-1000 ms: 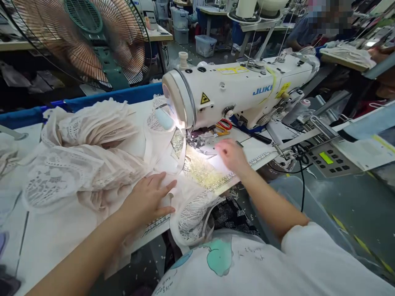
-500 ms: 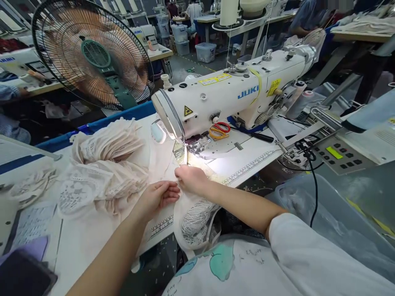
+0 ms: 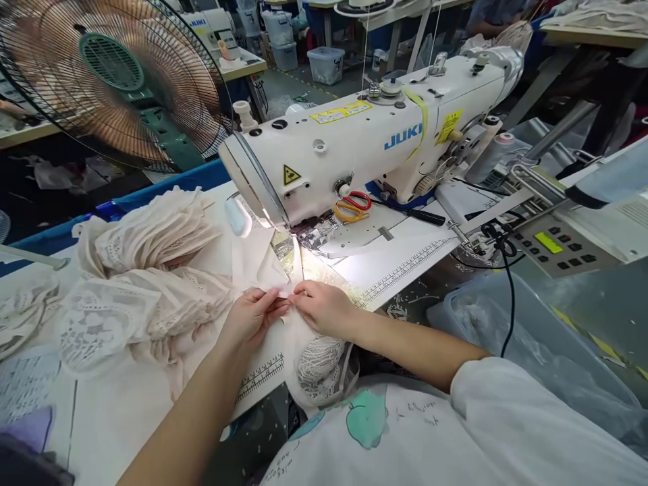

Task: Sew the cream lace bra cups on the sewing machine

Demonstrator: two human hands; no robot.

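Observation:
A pale pink lace garment [image 3: 152,283] is heaped on the white sewing table [image 3: 405,260], its near edge trailing off the front. My left hand [image 3: 252,314] and my right hand [image 3: 324,307] meet fingertip to fingertip, both pinching the garment's edge just in front of the needle. The white JUKI sewing machine [image 3: 364,145] stands behind them, its lamp lighting the needle plate [image 3: 324,239].
Red and yellow scissors [image 3: 352,206] lie under the machine arm. A control panel [image 3: 554,246] sits at right, a clear plastic bin [image 3: 506,344] below it. A spinning fan [image 3: 101,74] stands at back left. Other workstations and a person sit behind.
My right hand came back from the needle plate to the garment's edge. My left hand lifted from lying flat and closed to a pinch beside it. The view shifted right.

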